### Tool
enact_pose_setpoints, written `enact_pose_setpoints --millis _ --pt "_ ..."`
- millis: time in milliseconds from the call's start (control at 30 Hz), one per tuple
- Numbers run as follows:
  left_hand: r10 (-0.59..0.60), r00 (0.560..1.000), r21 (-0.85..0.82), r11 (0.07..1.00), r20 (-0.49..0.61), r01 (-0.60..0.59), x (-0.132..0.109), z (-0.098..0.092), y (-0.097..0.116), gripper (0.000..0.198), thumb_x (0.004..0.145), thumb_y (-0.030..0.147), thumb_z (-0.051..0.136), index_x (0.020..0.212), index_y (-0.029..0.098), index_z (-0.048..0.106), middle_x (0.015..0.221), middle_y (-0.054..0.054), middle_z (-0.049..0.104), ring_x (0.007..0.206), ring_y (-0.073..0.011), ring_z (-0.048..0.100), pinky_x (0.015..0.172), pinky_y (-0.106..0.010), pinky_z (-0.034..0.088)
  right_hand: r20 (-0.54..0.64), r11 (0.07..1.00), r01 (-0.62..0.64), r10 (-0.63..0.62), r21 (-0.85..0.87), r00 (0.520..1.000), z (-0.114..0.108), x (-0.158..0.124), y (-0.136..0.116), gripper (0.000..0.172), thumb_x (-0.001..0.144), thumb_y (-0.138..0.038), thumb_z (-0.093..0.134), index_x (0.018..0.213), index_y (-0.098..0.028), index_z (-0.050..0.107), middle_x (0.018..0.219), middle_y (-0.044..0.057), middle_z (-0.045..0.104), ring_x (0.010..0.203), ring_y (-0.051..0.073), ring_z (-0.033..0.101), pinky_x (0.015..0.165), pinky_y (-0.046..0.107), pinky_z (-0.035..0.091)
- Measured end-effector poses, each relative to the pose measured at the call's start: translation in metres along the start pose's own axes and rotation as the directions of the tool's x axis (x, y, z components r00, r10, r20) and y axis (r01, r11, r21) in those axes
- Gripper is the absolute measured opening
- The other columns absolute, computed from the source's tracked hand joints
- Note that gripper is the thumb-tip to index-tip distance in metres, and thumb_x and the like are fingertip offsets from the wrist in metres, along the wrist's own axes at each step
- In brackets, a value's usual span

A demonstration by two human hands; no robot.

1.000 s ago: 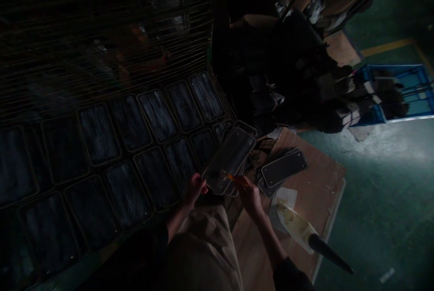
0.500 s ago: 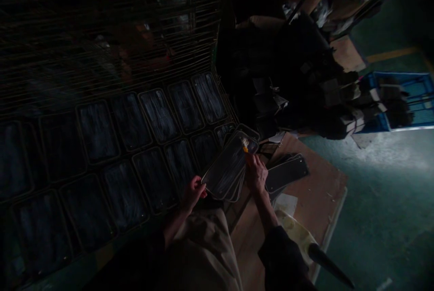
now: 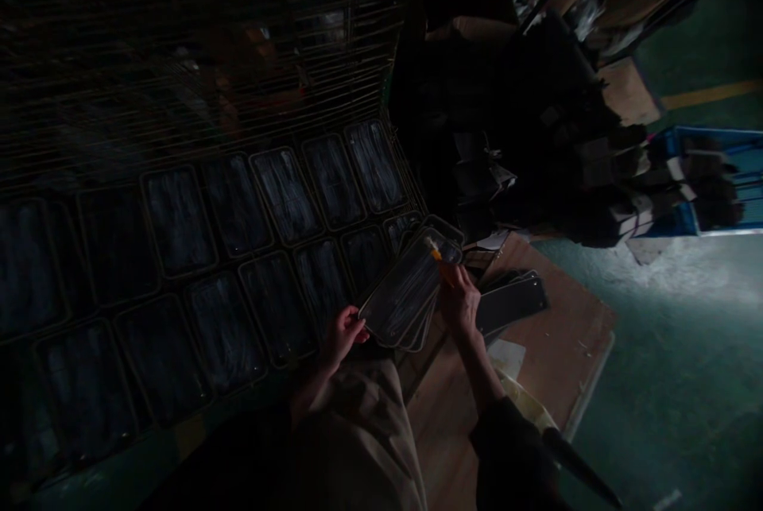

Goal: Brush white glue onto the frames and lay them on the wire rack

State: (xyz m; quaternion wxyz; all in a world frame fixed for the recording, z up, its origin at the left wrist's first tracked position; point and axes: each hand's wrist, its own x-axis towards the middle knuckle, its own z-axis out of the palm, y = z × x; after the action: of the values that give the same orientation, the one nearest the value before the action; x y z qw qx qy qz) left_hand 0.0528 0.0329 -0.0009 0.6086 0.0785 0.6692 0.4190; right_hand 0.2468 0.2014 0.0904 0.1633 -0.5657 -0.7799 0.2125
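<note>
Head view. The light is poor. The wooden board [image 3: 575, 324] has bare wood along its right side, and its right edge stands clear above the green floor [image 3: 673, 344]. Near the board's far edge lies a fanned stack of dark panels [image 3: 513, 303]; a sheet of white paper [image 3: 508, 354] lies on the near side of it. A pale vessel [image 3: 528, 401] is partly hidden by the right forearm. To the left, rows of streaked rectangular panels [image 3: 176, 217] lie closely spaced beside a wire rack [image 3: 334, 78], leaving little gap between their rims. A blue crate [image 3: 685, 217] stands beyond the board, on the right.

Pale bands on the dark bundles [image 3: 633, 217] near the crate resemble labels; any writing is too dark and small to read.

The left hand [image 3: 342, 334] pinches narrowly the near left corner of the dark, pale-rimmed panel [image 3: 402, 292], which lies uppermost on a fanned pile between the rows and the board. The right hand [image 3: 460, 303] is closed around an orange brush [image 3: 436, 254], its pale bristles at the panel's far end.
</note>
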Motion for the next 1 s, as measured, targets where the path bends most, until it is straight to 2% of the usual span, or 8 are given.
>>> enact_pose_setpoints --millis 100,267,433,567,700,833,933,1000 --pt "-0.007 1.000 0.012 1.000 -0.013 0.007 0.001 0.000 0.000 0.040 0.064 0.042 0.073 0.088 0.017 0.053 0.057 0.002 0.064 0.047 -0.0149 0.065 0.044 -0.022 0.052 0.062 0.989 0.056 -0.048 -0.136 0.997 0.011 0.008 0.002 0.032 0.088 -0.014 0.043 0.113 -0.019 0.061 0.094 0.007 0.060 0.074 0.018 0.054 0.063 0.026 0.038" --pt "-0.013 1.000 0.040 0.999 -0.018 0.014 0.002 -0.001 0.003 0.033 0.067 0.036 0.071 0.088 0.017 0.055 0.059 0.003 0.065 0.046 -0.0131 0.064 0.045 -0.022 0.053 0.263 0.984 0.179 -0.172 -0.004 0.949 0.035 -0.053 -0.023 0.031 0.088 -0.010 0.042 0.111 -0.019 0.061 0.083 0.005 0.059 0.071 0.017 0.053 0.065 0.026 0.039" --pt "-0.022 1.000 0.022 1.000 0.019 0.021 0.002 -0.002 0.006 0.033 0.066 0.039 0.071 0.085 0.016 0.056 0.056 0.003 0.064 0.045 -0.0128 0.063 0.045 -0.022 0.053 0.346 0.976 0.017 -0.093 0.218 0.934 0.043 -0.112 -0.050 0.029 0.091 -0.013 0.040 0.111 -0.021 0.059 0.085 0.004 0.061 0.075 0.016 0.057 0.065 0.025 0.041" --pt "-0.035 0.999 -0.015 0.999 0.015 0.035 0.000 -0.001 0.008 0.036 0.063 0.040 0.073 0.083 0.016 0.056 0.059 0.002 0.065 0.046 -0.0135 0.063 0.047 -0.024 0.054 0.379 0.883 -0.217 0.049 0.415 0.924 0.040 -0.133 -0.049 0.021 0.093 -0.023 0.045 0.106 -0.022 0.060 0.090 0.003 0.065 0.081 0.016 0.063 0.070 0.023 0.047" --pt "-0.038 0.999 0.014 0.999 0.021 0.037 -0.001 -0.001 0.012 0.032 0.064 0.038 0.072 0.082 0.017 0.056 0.058 0.003 0.064 0.048 -0.0132 0.064 0.048 -0.023 0.054 0.350 0.805 -0.322 0.152 0.499 0.924 0.034 -0.117 -0.027 0.021 0.092 -0.031 0.047 0.100 -0.021 0.063 0.088 0.003 0.069 0.075 0.016 0.066 0.065 0.022 0.050" --pt "-0.020 0.999 0.076 0.997 0.042 0.016 -0.001 -0.003 0.013 0.028 0.068 0.037 0.069 0.083 0.016 0.056 0.055 0.003 0.062 0.047 -0.0123 0.063 0.047 -0.021 0.052 0.083 0.865 -0.272 0.262 0.421 0.961 0.027 -0.072 -0.005 0.023 0.091 -0.032 0.047 0.103 -0.020 0.063 0.089 0.004 0.069 0.077 0.017 0.066 0.066 0.025 0.050" --pt "-0.030 0.999 0.088 0.996 0.028 0.028 0.000 -0.003 0.013 0.028 0.067 0.035 0.070 0.082 0.017 0.056 0.056 0.003 0.062 0.046 -0.0120 0.063 0.046 -0.021 0.052 -0.103 0.923 -0.185 0.231 0.337 0.967 0.028 -0.042 -0.001 0.023 0.091 -0.029 0.047 0.105 -0.021 0.063 0.096 0.006 0.067 0.086 0.018 0.064 0.073 0.027 0.048" --pt "-0.034 0.999 0.097 0.995 0.024 0.031 0.000 -0.002 0.013 0.028 0.067 0.034 0.070 0.083 0.017 0.055 0.055 0.003 0.062 0.046 -0.0123 0.063 0.046 -0.021 0.052 -0.106 0.945 -0.134 0.173 0.299 0.979 0.031 -0.038 -0.004 0.024 0.092 -0.025 0.044 0.107 -0.021 0.063 0.097 0.006 0.065 0.086 0.017 0.063 0.072 0.026 0.047"
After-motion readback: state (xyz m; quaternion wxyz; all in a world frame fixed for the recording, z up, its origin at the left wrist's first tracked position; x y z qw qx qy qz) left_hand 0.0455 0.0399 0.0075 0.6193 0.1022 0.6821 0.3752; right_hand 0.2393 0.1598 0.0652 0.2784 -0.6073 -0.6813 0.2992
